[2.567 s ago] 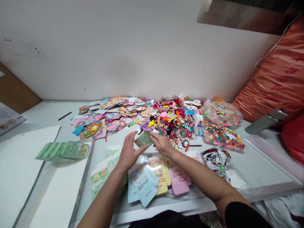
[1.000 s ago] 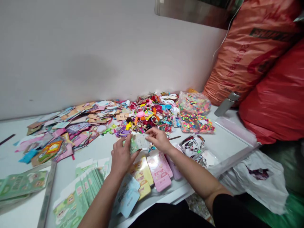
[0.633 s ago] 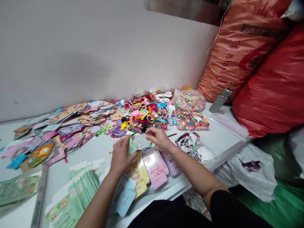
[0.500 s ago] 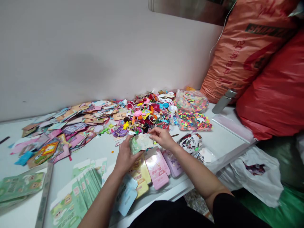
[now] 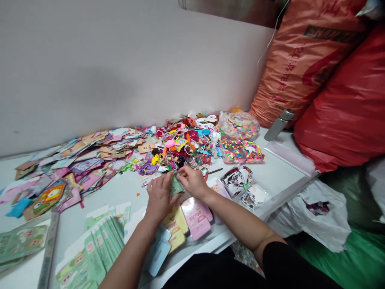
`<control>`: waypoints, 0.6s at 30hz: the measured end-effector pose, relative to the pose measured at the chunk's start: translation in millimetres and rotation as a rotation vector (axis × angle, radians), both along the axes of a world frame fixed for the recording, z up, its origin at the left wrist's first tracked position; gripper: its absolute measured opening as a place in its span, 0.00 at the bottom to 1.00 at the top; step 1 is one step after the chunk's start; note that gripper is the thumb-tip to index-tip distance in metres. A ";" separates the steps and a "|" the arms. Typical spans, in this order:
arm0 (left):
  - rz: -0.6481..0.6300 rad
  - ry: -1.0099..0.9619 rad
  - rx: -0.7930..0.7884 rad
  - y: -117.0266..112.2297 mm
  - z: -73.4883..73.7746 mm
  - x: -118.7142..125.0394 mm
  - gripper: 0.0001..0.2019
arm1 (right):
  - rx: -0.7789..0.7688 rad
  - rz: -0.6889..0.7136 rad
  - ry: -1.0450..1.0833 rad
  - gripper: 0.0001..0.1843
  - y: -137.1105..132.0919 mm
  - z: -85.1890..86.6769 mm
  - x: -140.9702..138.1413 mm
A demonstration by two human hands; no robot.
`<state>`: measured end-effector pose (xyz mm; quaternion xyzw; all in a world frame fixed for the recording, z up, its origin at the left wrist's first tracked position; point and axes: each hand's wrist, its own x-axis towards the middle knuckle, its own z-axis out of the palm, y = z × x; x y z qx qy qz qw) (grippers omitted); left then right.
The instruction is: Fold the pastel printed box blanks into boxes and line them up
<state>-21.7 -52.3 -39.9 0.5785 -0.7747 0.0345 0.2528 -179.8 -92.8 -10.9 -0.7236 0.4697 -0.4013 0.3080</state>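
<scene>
Between both hands is a small green printed box (image 5: 176, 185), held above the front of the table. My left hand (image 5: 159, 196) is closed round its left side. With pinched fingers, my right hand (image 5: 192, 182) grips its upper right edge. Just below lie a yellow box (image 5: 176, 226), a pink box (image 5: 195, 220) and a pale blue box (image 5: 159, 249); a purple one (image 5: 221, 192) is partly behind my right forearm. A fanned stack of flat green boxes (image 5: 93, 245) lies left of my left forearm. The fingers hide part of the held box.
Colourful trinkets (image 5: 180, 144) are heaped behind the hands, with a pile of paper pouches (image 5: 84, 156) to their left. Bags of bright small pieces (image 5: 242, 150) and a grey flask (image 5: 279, 124) stand right. Large orange (image 5: 300, 60) and red sacks (image 5: 345, 108) bound the right side.
My right hand has moved left, closer to my left hand, and the green box is turned and more covered by fingers. The whole view has shifted slightly.
</scene>
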 end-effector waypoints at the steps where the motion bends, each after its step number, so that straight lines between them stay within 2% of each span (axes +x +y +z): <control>1: 0.010 -0.004 -0.004 0.6 -0.8 -0.6 0.34 | -0.006 -0.020 0.031 0.10 2.1 -1.9 2.5; 6: 0.094 0.001 -0.018 2.3 -2.9 -5.4 0.31 | -0.002 -0.111 0.107 0.12 8.8 -5.5 8.2; 9: 0.061 0.043 -0.034 1.9 -0.8 -10.8 0.32 | 0.039 -0.161 0.041 0.11 10.9 -1.9 11.4; 10: 0.040 0.051 -0.032 1.7 0.0 -12.2 0.32 | 0.062 -0.124 0.022 0.10 11.4 0.8 10.6; 12: 0.001 0.065 -0.017 0.6 1.3 -12.8 0.31 | 0.154 0.045 -0.032 0.11 11.6 8.3 1.2; 14: -0.013 0.115 0.010 -1.2 2.7 -9.7 0.31 | 0.251 0.188 -0.104 0.13 9.9 17.0 -23.1; 15: -0.004 0.156 0.029 -2.4 3.8 -7.0 0.32 | 0.274 0.196 -0.127 0.14 8.2 20.6 -41.0; 17: 0.042 0.243 0.075 -5.1 6.8 -1.0 0.34 | 0.189 0.053 -0.066 0.13 3.6 24.0 -84.2; 18: 0.063 0.273 0.098 -6.5 8.6 1.4 0.35 | 0.121 -0.034 0.043 0.11 1.0 23.2 -106.6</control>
